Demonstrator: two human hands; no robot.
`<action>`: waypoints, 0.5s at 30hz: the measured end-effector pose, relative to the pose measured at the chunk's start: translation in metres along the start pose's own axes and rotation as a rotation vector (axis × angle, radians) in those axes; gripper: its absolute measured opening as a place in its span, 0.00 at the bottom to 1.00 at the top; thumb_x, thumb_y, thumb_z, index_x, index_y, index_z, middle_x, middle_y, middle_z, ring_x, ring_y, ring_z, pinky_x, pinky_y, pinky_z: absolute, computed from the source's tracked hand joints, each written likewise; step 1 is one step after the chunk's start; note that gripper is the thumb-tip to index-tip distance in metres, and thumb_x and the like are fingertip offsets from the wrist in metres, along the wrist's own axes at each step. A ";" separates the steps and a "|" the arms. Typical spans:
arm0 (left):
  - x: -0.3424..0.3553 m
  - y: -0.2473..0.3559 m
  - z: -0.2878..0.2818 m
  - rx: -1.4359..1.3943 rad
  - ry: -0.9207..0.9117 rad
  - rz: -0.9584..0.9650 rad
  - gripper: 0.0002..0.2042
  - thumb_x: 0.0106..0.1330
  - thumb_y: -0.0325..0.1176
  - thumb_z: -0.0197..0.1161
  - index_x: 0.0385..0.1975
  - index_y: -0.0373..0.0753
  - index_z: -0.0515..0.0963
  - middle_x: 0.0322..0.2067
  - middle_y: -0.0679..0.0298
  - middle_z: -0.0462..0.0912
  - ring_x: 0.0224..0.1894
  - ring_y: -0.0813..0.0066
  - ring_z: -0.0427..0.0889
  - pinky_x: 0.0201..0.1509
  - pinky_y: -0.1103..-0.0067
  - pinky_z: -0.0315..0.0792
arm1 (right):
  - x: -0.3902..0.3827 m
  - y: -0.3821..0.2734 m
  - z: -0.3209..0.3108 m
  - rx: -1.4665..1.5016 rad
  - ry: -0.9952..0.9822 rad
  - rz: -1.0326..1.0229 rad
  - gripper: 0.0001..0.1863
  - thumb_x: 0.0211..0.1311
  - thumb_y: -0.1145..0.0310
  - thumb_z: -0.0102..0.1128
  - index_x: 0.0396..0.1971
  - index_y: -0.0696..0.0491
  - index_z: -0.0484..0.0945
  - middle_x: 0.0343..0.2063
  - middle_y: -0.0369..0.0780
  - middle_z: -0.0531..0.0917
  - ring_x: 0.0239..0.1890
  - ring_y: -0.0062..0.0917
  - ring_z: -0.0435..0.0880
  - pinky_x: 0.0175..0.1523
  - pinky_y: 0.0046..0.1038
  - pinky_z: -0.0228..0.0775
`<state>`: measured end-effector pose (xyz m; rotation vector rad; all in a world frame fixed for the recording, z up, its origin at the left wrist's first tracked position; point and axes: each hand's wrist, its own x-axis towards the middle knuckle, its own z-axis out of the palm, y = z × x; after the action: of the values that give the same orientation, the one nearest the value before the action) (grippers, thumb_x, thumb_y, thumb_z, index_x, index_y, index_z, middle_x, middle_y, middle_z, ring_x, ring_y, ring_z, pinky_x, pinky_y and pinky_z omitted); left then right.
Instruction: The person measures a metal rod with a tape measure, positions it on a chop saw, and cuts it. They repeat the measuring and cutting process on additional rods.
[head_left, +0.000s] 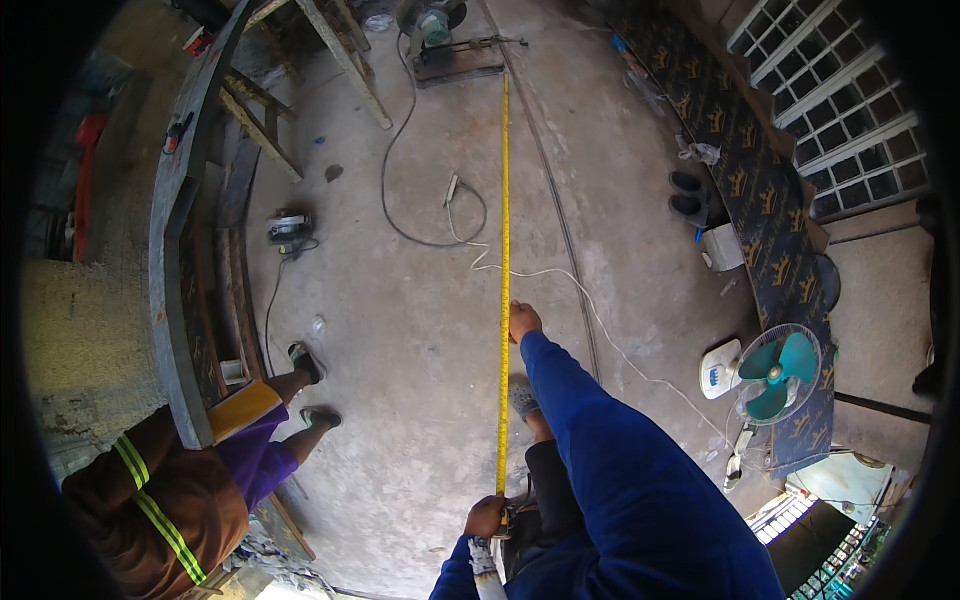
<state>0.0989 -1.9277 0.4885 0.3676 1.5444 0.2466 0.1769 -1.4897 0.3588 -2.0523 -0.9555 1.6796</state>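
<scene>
A yellow tape measure (504, 220) is drawn out in a long straight line, from close to my body up to the base of a cut-off saw (440, 60) at the far end. My left hand (485, 517) is closed around the case end of the tape, low in the picture by my leg. Farther up the blade, my right hand (524, 320) has its fingers closed at the tape's right edge, its arm stretched forward. My fingertips there are partly hidden. A pale, wrapped-looking strip (484, 565) lies by my left wrist.
A black cable and a white extension cord (620, 350) trail across the concrete floor. At left are a circular saw (290, 228), a long metal beam (175, 230) and a co-worker (190, 490) in a reflective-striped top. A teal fan (778, 372), slippers (688, 197) and dark patterned boards (760, 210) line the right.
</scene>
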 end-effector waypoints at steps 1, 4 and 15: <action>-0.001 -0.018 -0.001 0.025 0.014 0.040 0.22 0.77 0.48 0.50 0.46 0.33 0.80 0.32 0.56 0.85 0.27 0.67 0.85 0.28 0.70 0.81 | -0.014 0.014 -0.004 0.014 -0.010 0.054 0.25 0.77 0.49 0.43 0.44 0.58 0.76 0.27 0.47 0.87 0.24 0.36 0.87 0.30 0.39 0.79; -0.016 -0.074 0.000 0.054 0.057 -0.102 0.21 0.75 0.47 0.52 0.43 0.33 0.81 0.30 0.57 0.85 0.25 0.68 0.85 0.27 0.70 0.81 | -0.056 0.066 -0.024 -0.040 -0.055 0.121 0.28 0.77 0.48 0.42 0.47 0.61 0.74 0.26 0.47 0.87 0.24 0.38 0.87 0.35 0.39 0.80; -0.174 -0.322 0.040 -0.127 0.241 -0.299 0.18 0.69 0.49 0.61 0.38 0.39 0.86 0.27 0.62 0.88 0.30 0.73 0.87 0.35 0.74 0.79 | -0.182 0.251 -0.153 -0.782 -0.086 0.054 0.31 0.76 0.45 0.40 0.54 0.61 0.74 0.50 0.59 0.82 0.57 0.53 0.80 0.62 0.48 0.71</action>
<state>0.1120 -2.2935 0.5261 0.0035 1.7861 0.1566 0.3808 -1.7688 0.3760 -2.4772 -1.8207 1.5720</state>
